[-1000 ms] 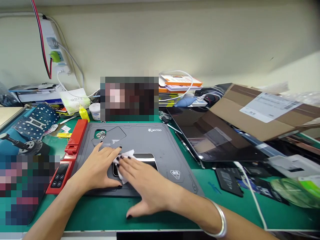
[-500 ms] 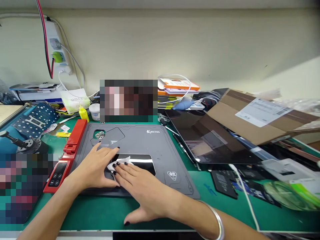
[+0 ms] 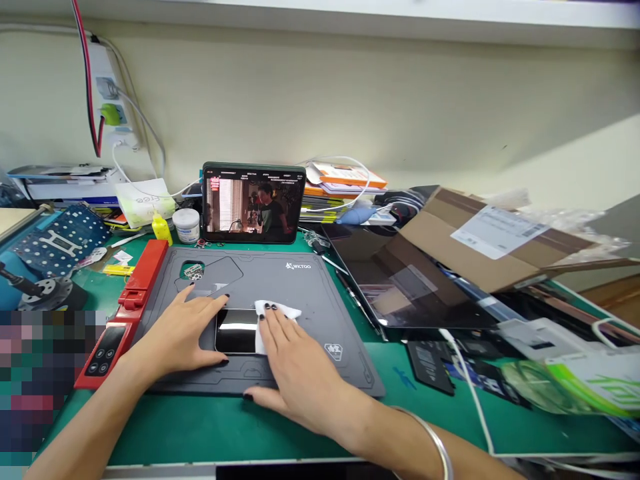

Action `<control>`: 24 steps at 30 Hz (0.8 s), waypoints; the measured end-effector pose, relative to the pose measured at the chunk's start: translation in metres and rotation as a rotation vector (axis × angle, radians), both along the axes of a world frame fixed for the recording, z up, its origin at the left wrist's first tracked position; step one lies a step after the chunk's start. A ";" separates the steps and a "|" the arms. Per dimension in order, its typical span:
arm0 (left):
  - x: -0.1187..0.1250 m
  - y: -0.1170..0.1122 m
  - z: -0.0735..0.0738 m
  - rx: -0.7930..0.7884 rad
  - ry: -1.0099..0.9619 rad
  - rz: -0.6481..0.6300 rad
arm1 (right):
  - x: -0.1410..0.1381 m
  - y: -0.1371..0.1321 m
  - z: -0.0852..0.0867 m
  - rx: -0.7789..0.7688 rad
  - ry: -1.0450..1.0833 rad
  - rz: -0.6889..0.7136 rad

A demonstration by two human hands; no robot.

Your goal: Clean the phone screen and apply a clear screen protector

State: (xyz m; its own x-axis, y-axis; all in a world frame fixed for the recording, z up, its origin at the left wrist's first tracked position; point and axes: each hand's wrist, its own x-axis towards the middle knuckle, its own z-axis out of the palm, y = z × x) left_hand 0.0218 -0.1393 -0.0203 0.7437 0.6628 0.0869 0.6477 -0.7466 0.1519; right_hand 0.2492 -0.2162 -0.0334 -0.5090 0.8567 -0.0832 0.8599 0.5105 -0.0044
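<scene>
A black phone (image 3: 236,329) lies screen up on a grey work mat (image 3: 300,287). My left hand (image 3: 176,331) rests flat on the mat, fingers spread, pressing against the phone's left edge. My right hand (image 3: 289,358) lies flat over the right part of the phone, its fingers pressing a white wipe (image 3: 277,311) onto the screen. A silver bangle (image 3: 433,445) is on my right wrist.
A red device (image 3: 122,310) borders the mat's left side. A tablet (image 3: 253,203) playing video stands behind it. A dark screen panel (image 3: 400,280), a cardboard box (image 3: 480,247) and cables crowd the right. Bottles, a jar and tools sit at the back left.
My right hand has slid the white wipe from the phone's left end across to its right part. The left hand stayed at the phone's left edge.
</scene>
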 end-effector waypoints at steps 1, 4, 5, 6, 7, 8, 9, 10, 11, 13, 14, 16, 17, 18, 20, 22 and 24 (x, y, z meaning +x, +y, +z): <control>0.000 0.000 0.000 0.000 0.004 0.002 | 0.000 -0.001 -0.001 0.008 -0.024 -0.031; 0.001 0.001 -0.001 -0.003 0.015 0.007 | 0.000 -0.007 -0.002 0.037 0.016 0.161; 0.001 0.001 -0.001 -0.004 0.014 0.006 | -0.001 -0.008 -0.002 0.044 0.046 0.237; 0.001 0.001 -0.002 -0.002 0.011 0.006 | -0.002 -0.008 -0.002 0.044 0.069 0.272; 0.001 0.001 -0.002 0.000 0.008 0.006 | -0.003 -0.008 -0.002 0.038 0.075 0.252; 0.001 0.002 -0.002 0.003 0.005 0.007 | -0.003 -0.006 -0.002 0.029 0.063 0.181; 0.001 0.002 -0.002 0.006 0.005 0.010 | -0.003 -0.004 -0.002 0.023 0.037 0.079; 0.001 0.001 -0.002 0.007 0.006 0.014 | -0.003 -0.003 -0.003 0.024 0.007 -0.024; 0.001 0.001 -0.002 0.007 0.007 0.017 | -0.003 -0.002 -0.004 0.032 -0.020 -0.099; 0.001 0.001 -0.001 0.004 0.006 0.022 | -0.003 -0.002 -0.007 0.058 -0.041 -0.128; 0.001 0.001 -0.001 0.002 0.003 0.023 | -0.004 -0.004 -0.008 0.070 -0.031 -0.086; 0.002 0.001 -0.001 -0.005 -0.004 0.025 | -0.005 -0.007 -0.009 0.076 0.004 0.031; 0.002 0.001 0.000 -0.008 -0.007 0.025 | -0.006 -0.008 -0.008 0.072 0.017 0.059; 0.002 0.001 0.000 -0.011 -0.008 0.025 | -0.006 -0.008 -0.007 0.068 0.020 0.051; 0.002 0.001 0.000 -0.010 -0.006 0.026 | -0.006 -0.007 -0.005 0.064 -0.007 -0.049; 0.003 0.000 0.001 -0.012 0.005 0.032 | -0.005 -0.008 -0.005 0.064 -0.055 -0.163; 0.003 0.000 0.001 -0.026 0.018 0.042 | -0.006 -0.012 -0.006 0.067 -0.074 -0.175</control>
